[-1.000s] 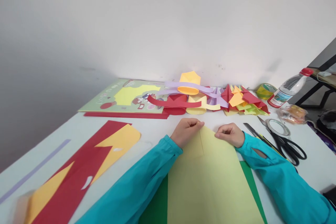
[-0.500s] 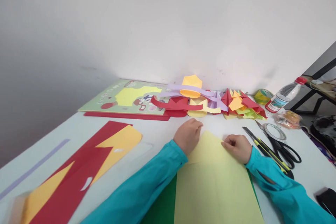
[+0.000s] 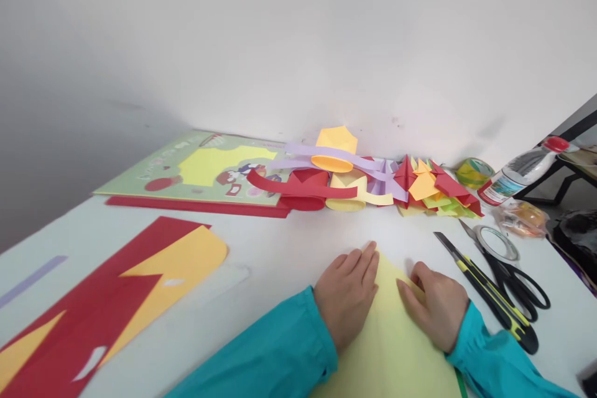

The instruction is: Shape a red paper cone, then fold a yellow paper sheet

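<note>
A pale yellow paper sheet point(image 3: 387, 336) lies in front of me, its far end coming to a point. My left hand point(image 3: 347, 298) rests on the left slanting edge near that tip, fingers stretched out together and lying flat. On the right edge is my right hand point(image 3: 438, 305); its thumb lies on the paper and stands apart from the loosely curled fingers. A sliver of green sheet point(image 3: 461, 383) shows beneath the yellow one. The paper's near end runs out of view.
Right of my right hand lie a utility knife point(image 3: 489, 292), scissors point(image 3: 510, 280) and a tape roll point(image 3: 498, 242). Folded paper shapes point(image 3: 429, 183), paper rings with strips point(image 3: 308, 186) and a bottle point(image 3: 520, 174) stand along the wall. Red paper point(image 3: 93, 292) with orange pieces lies left.
The view has shifted and come nearer the paper. My left hand has gone from curled fingers to flat ones on the paper's edge. My right thumb and fingers have moved apart.
</note>
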Tool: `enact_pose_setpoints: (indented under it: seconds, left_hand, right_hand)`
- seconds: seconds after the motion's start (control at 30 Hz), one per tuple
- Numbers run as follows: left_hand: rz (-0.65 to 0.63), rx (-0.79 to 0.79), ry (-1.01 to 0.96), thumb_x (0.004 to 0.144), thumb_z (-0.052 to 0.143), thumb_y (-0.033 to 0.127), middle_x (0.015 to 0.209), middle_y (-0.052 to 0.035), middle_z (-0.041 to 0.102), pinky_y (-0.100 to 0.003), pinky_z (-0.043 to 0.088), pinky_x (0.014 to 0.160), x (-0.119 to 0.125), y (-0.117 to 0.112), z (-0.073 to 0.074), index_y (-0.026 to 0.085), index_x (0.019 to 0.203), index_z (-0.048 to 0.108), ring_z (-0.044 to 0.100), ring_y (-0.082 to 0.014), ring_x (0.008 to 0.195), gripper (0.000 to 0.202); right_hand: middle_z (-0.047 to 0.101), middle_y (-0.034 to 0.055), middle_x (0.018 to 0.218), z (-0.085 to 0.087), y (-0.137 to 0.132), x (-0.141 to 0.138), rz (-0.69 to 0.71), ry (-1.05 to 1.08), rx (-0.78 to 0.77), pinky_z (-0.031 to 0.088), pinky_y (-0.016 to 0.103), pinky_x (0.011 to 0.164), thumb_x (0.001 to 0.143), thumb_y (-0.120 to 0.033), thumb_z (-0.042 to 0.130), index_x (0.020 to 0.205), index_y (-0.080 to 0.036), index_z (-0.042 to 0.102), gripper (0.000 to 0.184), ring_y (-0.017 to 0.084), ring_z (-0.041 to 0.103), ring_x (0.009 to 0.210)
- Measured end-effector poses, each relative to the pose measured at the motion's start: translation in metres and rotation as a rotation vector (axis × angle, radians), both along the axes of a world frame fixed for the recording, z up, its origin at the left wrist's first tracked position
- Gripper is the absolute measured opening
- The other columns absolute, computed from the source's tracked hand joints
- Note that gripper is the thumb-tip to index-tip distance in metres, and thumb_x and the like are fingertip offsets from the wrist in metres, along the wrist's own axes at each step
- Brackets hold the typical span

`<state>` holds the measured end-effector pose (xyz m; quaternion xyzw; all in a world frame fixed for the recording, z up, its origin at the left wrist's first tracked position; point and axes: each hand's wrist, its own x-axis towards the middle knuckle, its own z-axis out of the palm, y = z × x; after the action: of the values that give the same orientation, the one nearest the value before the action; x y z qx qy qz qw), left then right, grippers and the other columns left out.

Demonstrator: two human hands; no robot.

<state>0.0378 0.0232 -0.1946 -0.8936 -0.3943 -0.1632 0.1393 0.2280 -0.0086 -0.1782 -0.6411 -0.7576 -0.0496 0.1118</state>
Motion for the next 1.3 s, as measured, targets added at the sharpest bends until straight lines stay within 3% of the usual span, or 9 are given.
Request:
enact_pose_setpoints:
  seconds: [0.43,0.77,0.87,1.0,1.1,1.3]
  left_hand:
    - [-0.016,0.044,-0.058,0.091,0.034,0.022,0.12,-0.0145,0.061,-0.038,0.041,0.082,0.0,-0.001,0.004,0.007,0.109,0.063,0.054,-0.0255,0.101,0.038]
    - [-0.009,-0.019,0.012,0.091,0.037,0.024,0.124,-0.015,0.058,-0.038,0.041,0.081,0.0,0.0,0.005,0.009,0.112,0.062,0.054,-0.025,0.102,0.036]
    - [-0.01,0.011,0.012,0.091,0.037,0.024,0.123,-0.0142,0.06,-0.037,0.041,0.079,0.001,0.0,0.008,0.008,0.11,0.063,0.054,-0.0246,0.099,0.036]
    - [-0.008,0.039,0.011,0.091,0.037,0.024,0.121,-0.013,0.061,-0.036,0.042,0.079,0.001,-0.001,0.009,0.008,0.109,0.064,0.054,-0.0245,0.097,0.036]
    - [-0.013,0.047,0.003,0.091,0.037,0.024,0.12,-0.013,0.062,-0.036,0.042,0.078,0.002,0.0,0.009,0.008,0.109,0.064,0.054,-0.0244,0.096,0.037]
    - [-0.014,0.011,-0.004,0.091,0.036,0.024,0.121,-0.0152,0.06,-0.037,0.042,0.079,0.001,0.0,0.01,0.007,0.111,0.062,0.054,-0.0247,0.096,0.037]
  right_hand:
    - [0.053,-0.0025,0.054,0.002,-0.001,0.001,0.113,0.1,0.09,0.027,0.023,0.046,0.086,-0.033,0.046,0.069,-0.021,0.047,0.021,0.012,0.049,0.045]
    - [0.048,0.0002,0.051,0.009,-0.009,-0.016,0.226,-0.06,0.383,0.027,0.029,0.053,0.088,-0.016,0.043,0.064,-0.018,0.055,0.027,0.014,0.044,0.051]
    - [0.055,0.0034,0.057,0.012,-0.017,-0.019,0.312,-0.129,0.429,0.031,0.03,0.055,0.085,-0.008,0.043,0.081,-0.012,0.064,0.022,0.015,0.047,0.056]
    - [0.065,0.0101,0.077,0.01,-0.028,-0.019,0.388,-0.215,0.456,0.038,0.03,0.058,0.086,-0.007,0.039,0.094,-0.008,0.066,0.028,0.017,0.055,0.066]
    - [0.068,0.0118,0.091,0.004,-0.035,-0.018,0.403,-0.259,0.469,0.044,0.029,0.062,0.088,-0.01,0.039,0.096,-0.012,0.067,0.029,0.019,0.06,0.079]
    - [0.069,0.01,0.099,-0.013,-0.045,-0.018,0.397,-0.183,0.479,0.051,0.029,0.069,0.088,-0.012,0.044,0.096,-0.014,0.068,0.026,0.022,0.061,0.087]
